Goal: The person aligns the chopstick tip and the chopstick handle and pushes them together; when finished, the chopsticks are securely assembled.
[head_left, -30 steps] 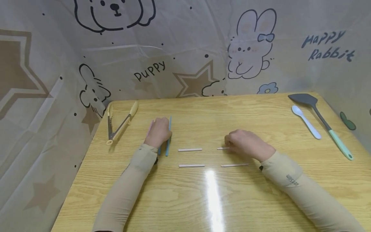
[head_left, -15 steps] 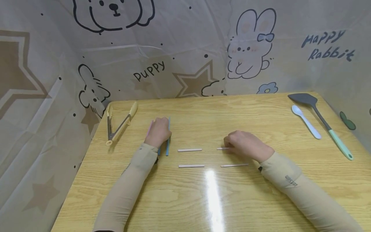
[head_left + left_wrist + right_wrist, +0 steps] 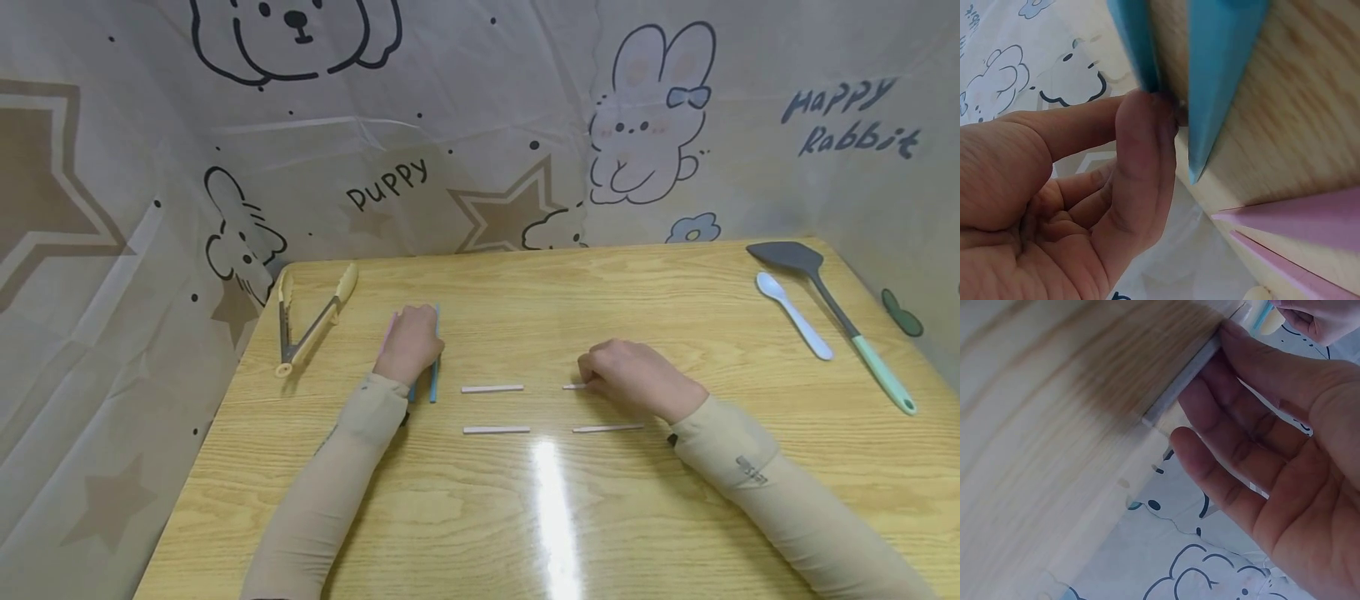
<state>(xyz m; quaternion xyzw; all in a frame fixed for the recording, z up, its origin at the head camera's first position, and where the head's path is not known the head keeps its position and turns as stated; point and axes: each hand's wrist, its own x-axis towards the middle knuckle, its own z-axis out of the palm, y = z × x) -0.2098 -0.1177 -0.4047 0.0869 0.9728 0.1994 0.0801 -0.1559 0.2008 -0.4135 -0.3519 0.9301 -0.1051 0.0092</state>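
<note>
In the head view my left hand is at the left part of the table, over blue and pink sticks. Its thumb and fingertips pinch one blue stick. Close by lie a second blue stick and two pink sticks, mostly covered by the hand from above. To the right, my right hand pinches a thin white stick at the table surface, its little finger held apart. Two white sticks lie parallel between the hands, and another white stick lies below the right hand.
Yellow-tipped tongs lie spread at the far left of the wooden table. A pale blue spoon and a grey spatula with a mint handle lie at the right. A printed cloth hangs behind.
My right hand has shifted very slightly left and toward me with the white stick. The blue stick in my left hand has tilted slightly; that hand has barely moved.
</note>
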